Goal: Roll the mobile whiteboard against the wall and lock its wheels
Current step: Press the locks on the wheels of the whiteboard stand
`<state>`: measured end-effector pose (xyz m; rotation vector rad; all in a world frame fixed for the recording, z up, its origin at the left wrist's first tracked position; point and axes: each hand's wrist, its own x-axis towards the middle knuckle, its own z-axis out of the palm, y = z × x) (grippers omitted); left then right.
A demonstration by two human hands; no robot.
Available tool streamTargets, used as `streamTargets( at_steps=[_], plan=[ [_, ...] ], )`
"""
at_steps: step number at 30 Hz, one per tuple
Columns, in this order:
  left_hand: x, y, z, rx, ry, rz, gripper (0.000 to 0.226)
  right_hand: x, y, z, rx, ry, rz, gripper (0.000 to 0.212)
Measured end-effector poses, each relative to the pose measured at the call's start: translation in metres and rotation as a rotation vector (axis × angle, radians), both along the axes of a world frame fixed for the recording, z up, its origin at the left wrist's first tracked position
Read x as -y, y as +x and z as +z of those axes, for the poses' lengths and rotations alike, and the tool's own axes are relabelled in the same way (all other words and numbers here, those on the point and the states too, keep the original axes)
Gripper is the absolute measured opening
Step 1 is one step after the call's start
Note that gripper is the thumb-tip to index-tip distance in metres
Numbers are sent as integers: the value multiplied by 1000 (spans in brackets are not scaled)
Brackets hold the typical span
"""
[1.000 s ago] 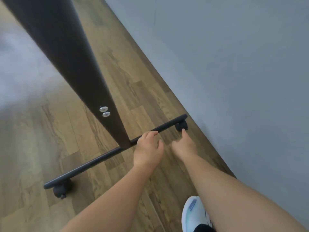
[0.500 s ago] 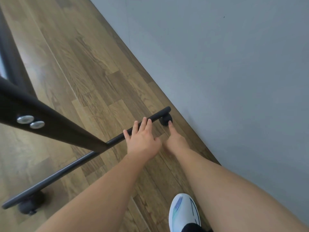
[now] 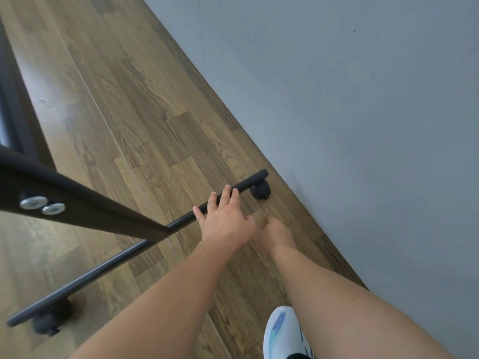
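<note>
Locking the caster nearest the wall

We steady the base bar (image 3: 160, 230) with the left hand (image 3: 226, 224), fingers spread flat over it rather than curled round, while the right hand (image 3: 273, 233) hovers low over the floor (image 3: 145, 120) at centre frame, just short of the wall-side caster (image 3: 261, 190); we cannot tell whether its fingers are open or closed. The whiteboard's upright (image 3: 77, 203) crosses the left of the frame, and its foot ends near the wall (image 3: 363, 125) without touching it. We judge the next move to be pressing the caster's brake tab down fully; we keep the bar pinned so the wheel cannot swivel away. The second caster (image 3: 48, 322), lower left, probably needs locking too.
</note>
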<state>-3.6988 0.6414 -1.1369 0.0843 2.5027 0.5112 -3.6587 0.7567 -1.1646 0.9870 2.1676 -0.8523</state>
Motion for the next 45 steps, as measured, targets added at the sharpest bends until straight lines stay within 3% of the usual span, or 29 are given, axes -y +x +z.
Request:
streamTargets(
  at_steps=[4, 10, 20, 26, 32, 45],
  plan=[
    [14, 1, 27, 111, 73, 21, 78, 17, -12, 31, -111, -33, -17, 53],
    [50, 39, 120, 161, 77, 155, 73, 43, 2, 120, -159, -82, 22, 47],
    [127, 120, 364, 222, 82, 266, 68, 83, 75, 371, -242, -159, 50, 51],
    [176, 143, 518, 84, 87, 366, 48, 110, 93, 521, -301, -152, 155, 48],
    [213, 159, 636, -21, 129, 502, 64, 148, 102, 639, -394, -168, 353, 49],
    [310, 177, 790, -274, 207, 664, 64, 253, 88, 815, -590, -207, 594, 47]
  ],
)
